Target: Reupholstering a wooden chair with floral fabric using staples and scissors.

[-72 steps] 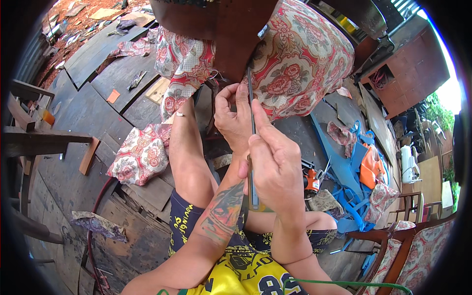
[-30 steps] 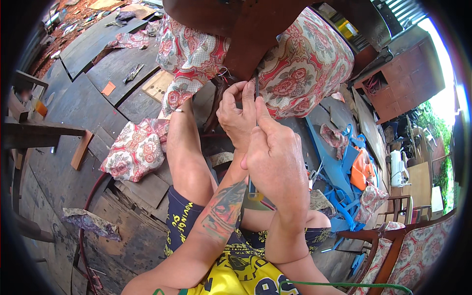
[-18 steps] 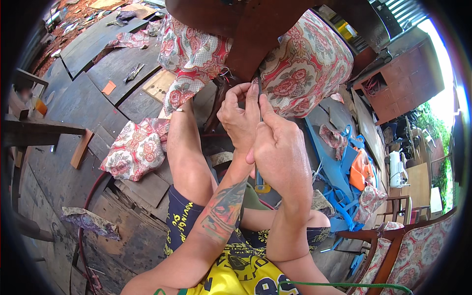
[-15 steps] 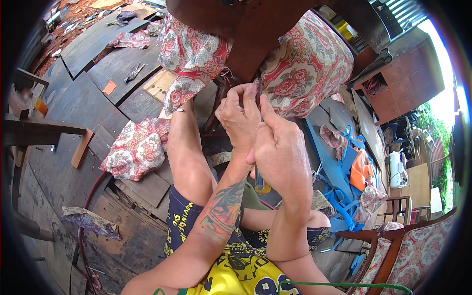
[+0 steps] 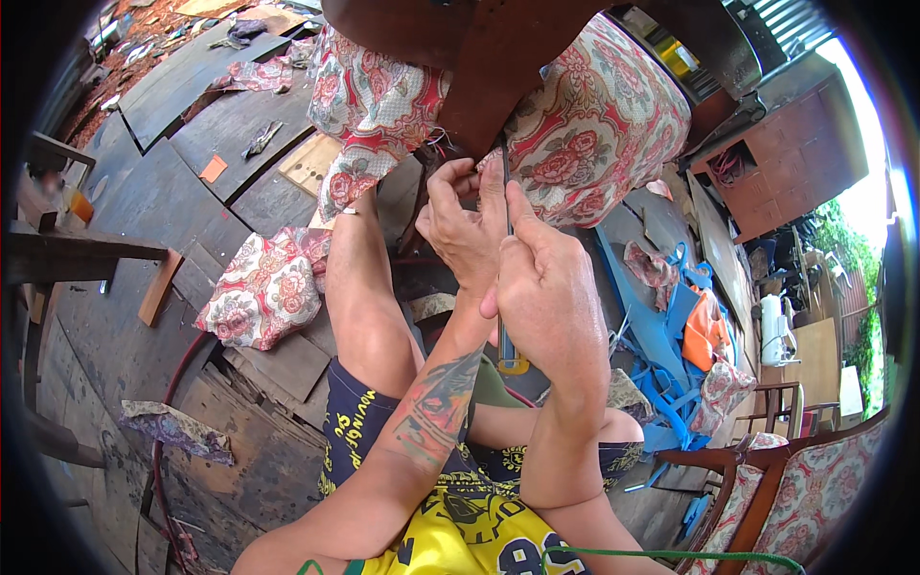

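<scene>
My right hand (image 5: 548, 287) is closed around a slim utility knife (image 5: 505, 335); the yellow end of its handle shows below the fist. Its long, thin dark blade points up along the edge of red-and-cream floral upholstery fabric (image 5: 599, 125), beside a dark brown wooden chair part (image 5: 489, 81). Close against the blade is my left hand (image 5: 465, 225), its fingers bent and its fingertips at the fabric's lower edge. What those fingertips pinch, if anything, is hidden. Another floral flap (image 5: 379, 105) hangs left of the wood, with loose threads at its edge.
A floral fabric piece (image 5: 264, 292) lies on the worn board floor by my left leg. Blue straps (image 5: 671, 355) and an orange cloth (image 5: 704, 331) are heaped at right. A floral-covered wooden chair (image 5: 815, 498) stands lower right, and a red hose (image 5: 161, 470) runs along the left.
My left fingers have shifted slightly and spread a little beside the blade. My right fist has barely moved and keeps its grip on the knife.
</scene>
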Demonstrator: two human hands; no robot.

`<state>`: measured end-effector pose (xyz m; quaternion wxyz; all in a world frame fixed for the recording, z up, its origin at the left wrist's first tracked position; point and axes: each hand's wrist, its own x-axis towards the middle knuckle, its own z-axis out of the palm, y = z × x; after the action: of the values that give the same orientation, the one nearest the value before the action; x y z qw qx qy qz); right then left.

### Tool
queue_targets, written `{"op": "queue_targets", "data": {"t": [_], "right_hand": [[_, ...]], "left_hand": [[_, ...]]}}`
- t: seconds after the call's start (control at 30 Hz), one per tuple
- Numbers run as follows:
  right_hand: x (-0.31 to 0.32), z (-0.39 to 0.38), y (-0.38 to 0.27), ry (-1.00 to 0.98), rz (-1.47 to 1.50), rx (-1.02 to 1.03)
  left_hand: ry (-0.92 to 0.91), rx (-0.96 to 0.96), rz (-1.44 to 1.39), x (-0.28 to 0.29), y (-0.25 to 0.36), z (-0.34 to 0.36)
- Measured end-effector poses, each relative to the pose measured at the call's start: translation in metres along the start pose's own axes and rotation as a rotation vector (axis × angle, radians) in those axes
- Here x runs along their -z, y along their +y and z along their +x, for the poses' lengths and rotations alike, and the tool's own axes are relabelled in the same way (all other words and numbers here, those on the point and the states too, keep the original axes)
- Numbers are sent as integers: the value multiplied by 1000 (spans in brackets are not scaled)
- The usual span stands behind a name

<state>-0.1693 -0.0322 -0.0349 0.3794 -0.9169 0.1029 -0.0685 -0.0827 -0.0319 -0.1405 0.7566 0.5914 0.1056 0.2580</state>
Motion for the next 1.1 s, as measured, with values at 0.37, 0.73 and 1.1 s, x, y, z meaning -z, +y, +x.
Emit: {"op": "queue_targets", "data": {"t": [0.37, 0.73, 1.1], "right_hand": [[5, -17, -4, 20, 97, 22], [-5, -9, 12, 31, 17, 72], [3, -53, 252, 315, -602, -616]], "left_hand": [[-96, 89, -185, 1, -18, 6], [-96, 124, -197, 2, -14, 13], [-118, 99, -268, 1, -10, 8]]}}
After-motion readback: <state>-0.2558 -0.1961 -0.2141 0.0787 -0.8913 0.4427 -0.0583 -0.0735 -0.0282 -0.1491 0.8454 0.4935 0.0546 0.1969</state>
